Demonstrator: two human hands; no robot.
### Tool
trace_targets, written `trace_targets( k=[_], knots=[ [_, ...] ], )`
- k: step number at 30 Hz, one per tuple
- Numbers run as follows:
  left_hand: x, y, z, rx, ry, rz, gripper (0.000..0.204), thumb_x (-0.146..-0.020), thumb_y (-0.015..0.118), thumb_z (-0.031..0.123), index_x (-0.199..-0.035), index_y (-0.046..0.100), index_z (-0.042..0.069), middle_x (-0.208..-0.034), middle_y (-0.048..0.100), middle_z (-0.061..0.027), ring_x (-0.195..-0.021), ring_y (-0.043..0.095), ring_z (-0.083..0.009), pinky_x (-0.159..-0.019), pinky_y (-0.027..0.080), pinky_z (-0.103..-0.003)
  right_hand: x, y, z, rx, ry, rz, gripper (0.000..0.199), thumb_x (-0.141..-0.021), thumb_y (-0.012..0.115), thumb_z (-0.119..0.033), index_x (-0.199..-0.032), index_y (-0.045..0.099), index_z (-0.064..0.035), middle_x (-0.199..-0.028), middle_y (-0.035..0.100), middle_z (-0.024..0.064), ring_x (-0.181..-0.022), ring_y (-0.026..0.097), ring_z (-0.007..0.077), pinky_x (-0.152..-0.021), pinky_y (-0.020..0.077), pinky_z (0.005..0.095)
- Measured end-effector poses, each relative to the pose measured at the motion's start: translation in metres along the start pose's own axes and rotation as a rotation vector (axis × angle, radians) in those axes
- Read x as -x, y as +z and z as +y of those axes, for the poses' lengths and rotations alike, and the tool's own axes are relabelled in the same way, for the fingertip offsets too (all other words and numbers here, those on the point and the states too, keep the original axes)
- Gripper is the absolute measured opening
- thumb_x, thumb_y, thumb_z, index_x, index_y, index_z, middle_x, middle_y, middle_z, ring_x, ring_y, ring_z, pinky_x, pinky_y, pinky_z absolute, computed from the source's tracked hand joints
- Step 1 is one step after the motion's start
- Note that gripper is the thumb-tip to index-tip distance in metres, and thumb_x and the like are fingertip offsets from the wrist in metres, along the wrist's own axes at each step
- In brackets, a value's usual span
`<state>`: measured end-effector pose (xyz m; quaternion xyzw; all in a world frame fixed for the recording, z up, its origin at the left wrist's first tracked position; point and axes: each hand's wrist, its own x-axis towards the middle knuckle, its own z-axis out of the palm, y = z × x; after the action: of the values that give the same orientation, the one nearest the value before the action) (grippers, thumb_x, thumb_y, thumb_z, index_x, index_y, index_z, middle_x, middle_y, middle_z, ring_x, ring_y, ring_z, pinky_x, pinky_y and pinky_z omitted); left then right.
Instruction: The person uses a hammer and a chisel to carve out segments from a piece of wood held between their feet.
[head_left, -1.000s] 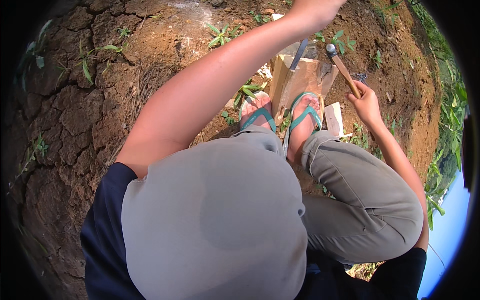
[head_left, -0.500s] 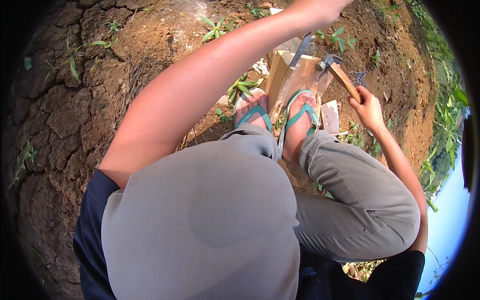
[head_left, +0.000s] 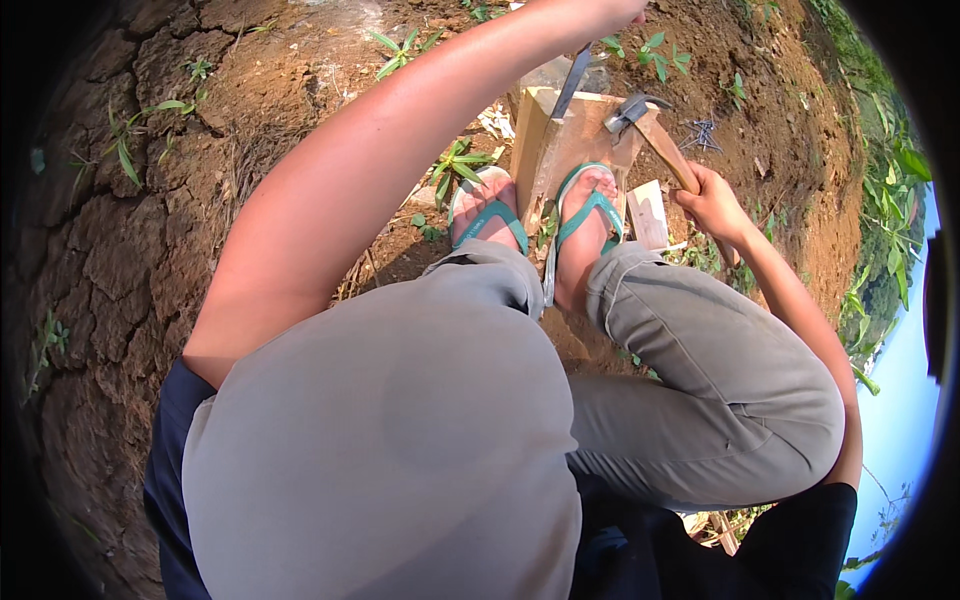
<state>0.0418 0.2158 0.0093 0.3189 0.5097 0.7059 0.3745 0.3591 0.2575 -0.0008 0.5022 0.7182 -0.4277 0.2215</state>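
My right hand (head_left: pixel 712 205) is wrapped round the wooden handle of a claw hammer (head_left: pixel 660 148), and the handle's end sticks out below the fist. The hammer's metal head lies over the upper right part of a wooden block (head_left: pixel 580 140). Against the block's top edge stands a flat dark metal blade (head_left: pixel 573 82), tilted, its upper end hidden behind my left forearm. My left hand (head_left: pixel 628 8) is at the top edge of the picture, above the blade. Its fingers are mostly cut off, so what it holds cannot be seen. My sandaled feet (head_left: pixel 588 205) are against the block.
A small heap of nails (head_left: pixel 703 135) lies on the soil right of the block. A pale wood offcut (head_left: pixel 648 215) is beside my right foot. Wood chips (head_left: pixel 497 122) and low green plants (head_left: pixel 460 165) dot the ground. Cracked earth (head_left: pixel 110 260) spreads at left.
The view has shifted slightly, moving the scene left and up. The hammer head has come a little further over the block, and the handle's end now shows below my right hand.
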Motion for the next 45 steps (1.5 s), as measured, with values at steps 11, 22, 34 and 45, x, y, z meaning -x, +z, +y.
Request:
trace_targets(
  k=[11,22,34,45],
  knots=[
    [0.023,0.007,0.023,-0.146,0.187,0.188,0.025,-0.089,0.064,0.017,-0.071,0.056,0.001,-0.060,0.054,-0.0074,-0.058,0.050,-0.0154,-0.059,0.043,-0.039,-0.008,0.002,0.008,0.123,-0.019,-0.007,0.036,-0.090,0.069,-0.011,-0.124,0.061,-0.0013,-0.087,0.064,0.0048,-0.083,0.059,0.0144,-0.079,0.0497,0.0340],
    [0.049,0.011,0.047,-0.017,0.206,0.111,0.023,-0.090,0.060,0.012,-0.071,0.054,0.000,-0.060,0.053,-0.0078,-0.058,0.050,-0.0152,-0.057,0.043,-0.036,-0.008,0.002,0.015,0.184,-0.067,0.026,0.043,-0.090,0.069,-0.011,-0.132,0.060,-0.0020,-0.093,0.068,0.0070,-0.088,0.062,0.0155,-0.084,0.0504,0.0340],
    [0.035,0.003,0.031,-0.183,0.242,0.185,0.022,-0.093,0.061,0.017,-0.078,0.057,0.002,-0.061,0.055,-0.0035,-0.059,0.053,-0.0131,-0.056,0.044,-0.035,-0.010,0.000,0.017,0.191,-0.078,0.026,0.042,-0.090,0.069,-0.012,-0.130,0.060,-0.0015,-0.095,0.068,0.0110,-0.090,0.063,0.0185,-0.086,0.0505,0.0367],
    [-0.016,-0.021,-0.011,-0.156,0.045,0.167,0.022,-0.095,0.062,0.023,-0.079,0.053,0.011,-0.060,0.050,-0.0004,-0.044,0.047,-0.0128,-0.041,0.037,-0.032,-0.008,-0.001,0.009,0.200,-0.082,0.021,0.036,-0.090,0.069,-0.014,-0.122,0.060,-0.0010,-0.089,0.065,0.0111,-0.085,0.062,0.0187,-0.082,0.0505,0.0371]
  ],
)
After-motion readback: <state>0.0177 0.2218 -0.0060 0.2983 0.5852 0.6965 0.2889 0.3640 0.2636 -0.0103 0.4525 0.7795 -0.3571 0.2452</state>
